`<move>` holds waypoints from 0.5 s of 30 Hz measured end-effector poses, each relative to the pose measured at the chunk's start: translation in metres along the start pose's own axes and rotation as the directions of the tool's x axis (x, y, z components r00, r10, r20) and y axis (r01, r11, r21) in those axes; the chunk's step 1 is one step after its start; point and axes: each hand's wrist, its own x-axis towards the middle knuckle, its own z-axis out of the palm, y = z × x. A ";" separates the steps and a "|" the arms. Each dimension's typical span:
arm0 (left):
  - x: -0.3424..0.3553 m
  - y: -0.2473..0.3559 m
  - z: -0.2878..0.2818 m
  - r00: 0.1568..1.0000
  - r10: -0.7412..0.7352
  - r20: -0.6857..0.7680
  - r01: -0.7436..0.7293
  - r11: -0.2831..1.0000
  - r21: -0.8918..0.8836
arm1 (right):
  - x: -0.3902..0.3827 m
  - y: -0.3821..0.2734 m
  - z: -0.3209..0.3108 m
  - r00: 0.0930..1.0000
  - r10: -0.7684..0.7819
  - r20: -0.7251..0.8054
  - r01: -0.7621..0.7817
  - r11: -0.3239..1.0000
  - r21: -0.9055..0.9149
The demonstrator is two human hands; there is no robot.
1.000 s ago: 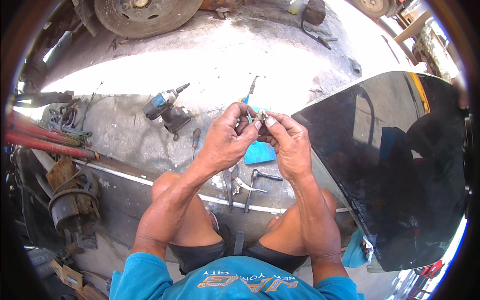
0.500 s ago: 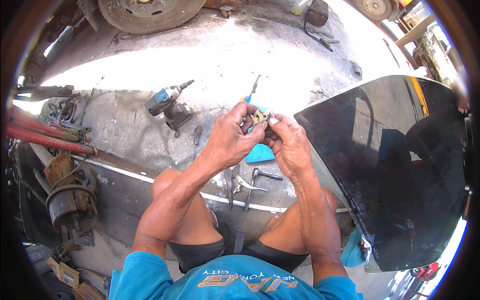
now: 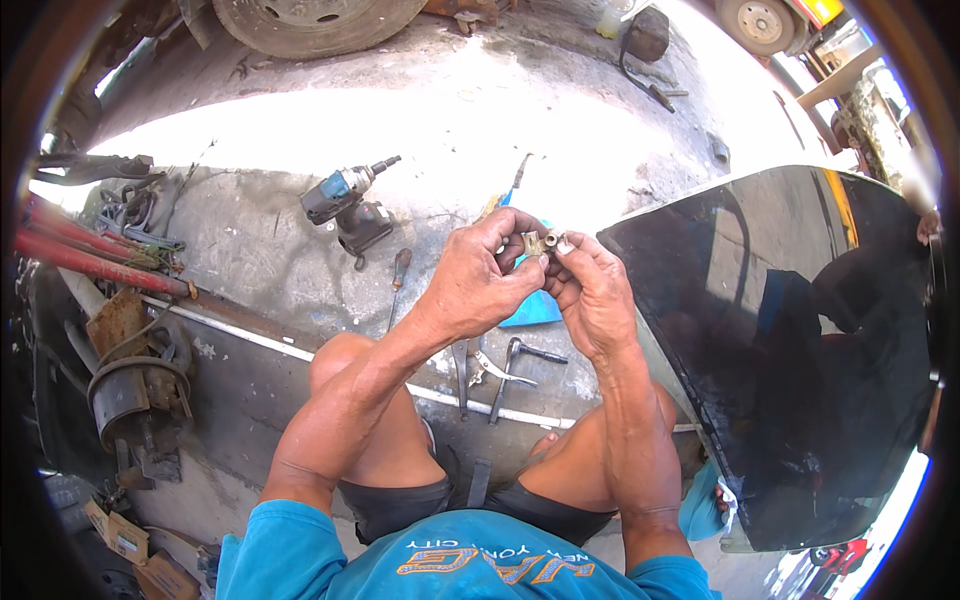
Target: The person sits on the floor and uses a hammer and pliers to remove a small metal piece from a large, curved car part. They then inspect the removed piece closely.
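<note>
Between my fingers, above the ground in front of my knees, is a small brass-coloured metal fitting (image 3: 533,243). My left hand (image 3: 475,268) pinches it between thumb and fingers. A small round metal piece (image 3: 551,240) with a hole sits at its right side, by the thumb and fingertips of my right hand (image 3: 595,300), which are pressed together around it. Whether the two pieces are joined cannot be made out. Beneath my hands lies a blue flat object (image 3: 533,310), partly hidden. Locking pliers (image 3: 490,368) and a ratchet wrench (image 3: 510,370) rest on the ground below them.
A cordless impact driver (image 3: 350,205) and a screwdriver (image 3: 400,275) lie to the left. Leaning at my right is a large dark glass panel (image 3: 790,370). Red bars (image 3: 100,262) and a rusty metal assembly (image 3: 135,390) are at far left. A vehicle wheel (image 3: 315,22) stands ahead.
My hands have shifted slightly right and turned the fitting, so the small round piece shows its hole. The whole view has shifted a little.
</note>
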 end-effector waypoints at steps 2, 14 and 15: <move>-0.001 0.002 0.000 1.000 -0.004 0.003 0.004 1.000 0.014 | 0.000 0.000 -0.001 1.000 -0.006 0.006 0.006 1.000 0.001; 0.000 -0.001 0.001 0.999 0.021 -0.030 -0.020 0.999 0.029 | 0.000 0.000 0.002 0.998 -0.055 0.038 0.055 0.998 -0.022; 0.000 -0.002 0.001 0.999 0.033 -0.042 -0.032 0.999 0.026 | 0.000 -0.001 0.002 0.998 -0.058 0.038 0.059 0.998 -0.025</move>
